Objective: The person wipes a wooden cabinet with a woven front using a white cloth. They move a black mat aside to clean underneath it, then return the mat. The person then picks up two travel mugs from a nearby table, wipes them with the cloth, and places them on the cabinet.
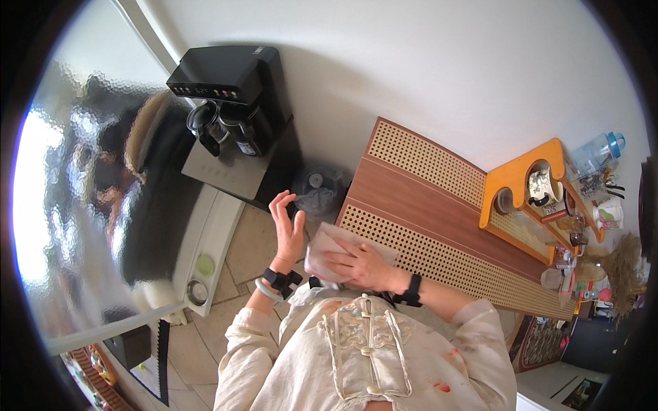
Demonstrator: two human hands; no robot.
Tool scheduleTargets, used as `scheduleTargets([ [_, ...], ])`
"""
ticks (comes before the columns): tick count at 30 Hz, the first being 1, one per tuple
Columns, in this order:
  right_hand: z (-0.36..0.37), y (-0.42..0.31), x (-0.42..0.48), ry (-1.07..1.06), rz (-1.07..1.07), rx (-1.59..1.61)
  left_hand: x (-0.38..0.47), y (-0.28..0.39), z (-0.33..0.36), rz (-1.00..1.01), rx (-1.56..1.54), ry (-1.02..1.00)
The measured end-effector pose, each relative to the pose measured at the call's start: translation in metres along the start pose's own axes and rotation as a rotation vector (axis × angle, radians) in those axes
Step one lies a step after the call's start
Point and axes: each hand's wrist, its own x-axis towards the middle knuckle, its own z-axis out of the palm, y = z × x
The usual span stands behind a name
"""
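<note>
My right hand [360, 264] lies with spread fingers on a pale, thin folded cloth or tissue [334, 241], at the near left corner of a long cabinet top [411, 190] with a brown wood-look strip between two woven cane-patterned bands. Whether the fingers grip the cloth cannot be told. To the left, my left hand [289, 231] is raised in the air with its fingers apart and nothing in it. Beyond it, a dark plastic bag [321, 198] stands between the cabinet and a black drinks machine.
The black drinks machine [226, 77] with glass jug [205, 120] stands at the upper left. An orange wooden rack [514, 169] holds cups at the cabinet's right, near a blue-lidded bottle [596, 151]. A textured glass panel [103, 205] fills the left. A metal bowl [197, 292] sits low beside it.
</note>
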Motion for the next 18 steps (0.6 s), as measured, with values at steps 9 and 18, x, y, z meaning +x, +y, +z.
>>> scheduleTargets([
  [9,-0.04,0.108,0.004,0.276,0.816,-0.188,-0.01,0.01,-0.002,0.013,0.027,-0.156],
  [18,0.013,-0.016,-0.033,0.262,0.329,-0.19,0.01,0.048,0.035,0.143,-0.028,-0.259],
])
